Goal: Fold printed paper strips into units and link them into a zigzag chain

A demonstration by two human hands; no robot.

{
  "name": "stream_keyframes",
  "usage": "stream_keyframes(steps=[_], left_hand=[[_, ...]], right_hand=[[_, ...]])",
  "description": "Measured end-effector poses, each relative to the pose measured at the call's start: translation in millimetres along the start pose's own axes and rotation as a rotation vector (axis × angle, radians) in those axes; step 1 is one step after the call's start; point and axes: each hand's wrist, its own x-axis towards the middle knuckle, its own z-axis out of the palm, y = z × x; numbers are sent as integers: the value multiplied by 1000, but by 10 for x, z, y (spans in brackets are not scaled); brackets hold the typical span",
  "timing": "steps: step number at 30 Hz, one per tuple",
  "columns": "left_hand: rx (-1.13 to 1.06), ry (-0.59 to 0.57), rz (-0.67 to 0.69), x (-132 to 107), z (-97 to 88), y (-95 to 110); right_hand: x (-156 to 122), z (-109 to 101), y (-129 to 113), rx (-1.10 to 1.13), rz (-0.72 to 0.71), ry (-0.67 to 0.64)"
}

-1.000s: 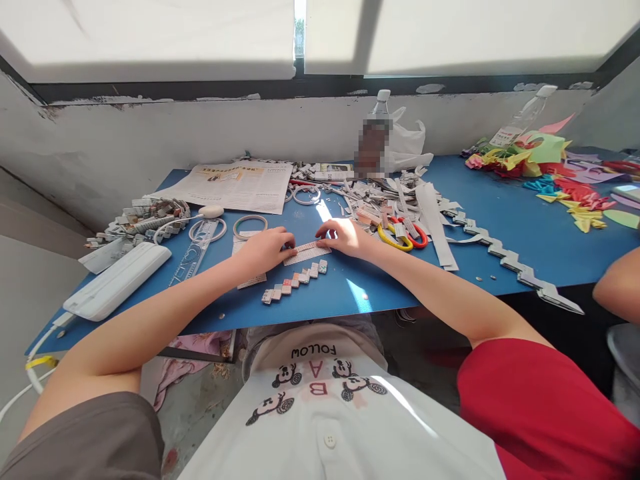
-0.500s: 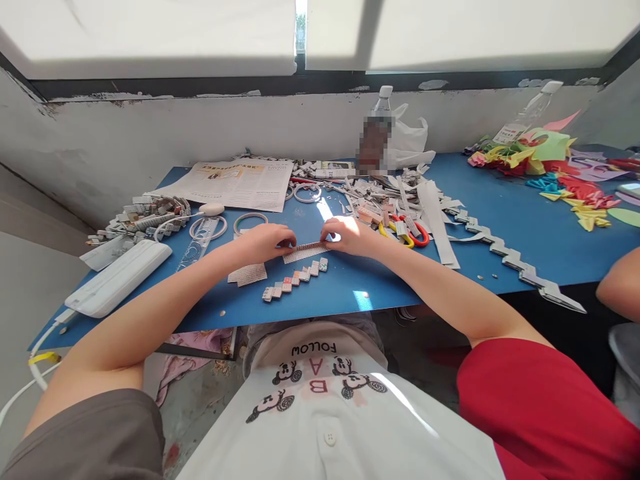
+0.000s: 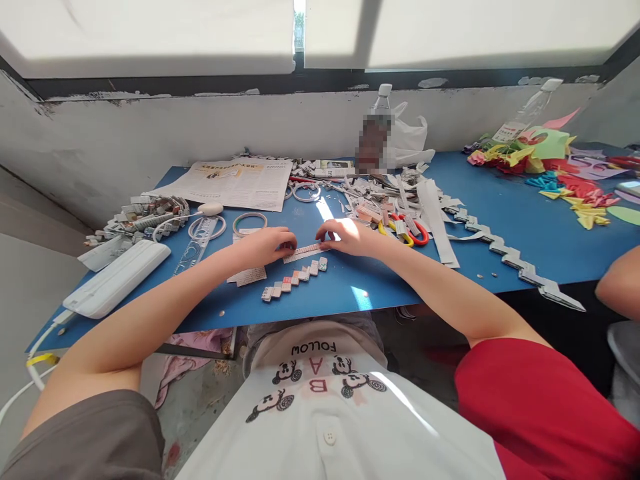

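A narrow printed paper strip [image 3: 306, 252], with a fold line along its length, lies on the blue table between my hands. At its left end my left hand [image 3: 273, 245] has its fingers curled and pressed on the paper. The right end is under my right hand [image 3: 349, 238], whose thumb and fingers are bent down onto it; the exact fingertip contact is partly hidden. Just nearer to me lies a short zigzag chain of folded paper pieces [image 3: 295, 280]. Beside my left wrist rest loose printed paper slips [image 3: 249, 275].
Scissors [image 3: 417, 232] and a pile of folded paper pieces [image 3: 370, 197] lie beyond my right hand. A long zigzag chain [image 3: 510, 257] overhangs the table edge. On the left are a newspaper sheet [image 3: 240, 183], tape rolls [image 3: 250, 223] and a white power strip [image 3: 117, 277].
The fingers of my right hand have shifted slightly left along the strip. My left hand has barely moved, and the strip shows a little more of its upper face.
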Motion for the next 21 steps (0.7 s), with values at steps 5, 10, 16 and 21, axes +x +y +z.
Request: stream_keyframes(steps=[5,10,16,21], left_hand=[[-10,-20,-56,4,8,20],[-9,-54,-43,-34,-65,55],[119,-79,-9,-30,-65,85],[219,-100,91,-64,-36,110]], right_hand=[[4,11,24,-40,-23,-6],[-2,30,55,-91,-38,7],[-43,18,39,-171,-128,11],[-105,-27,-7,-180,-235,-30]])
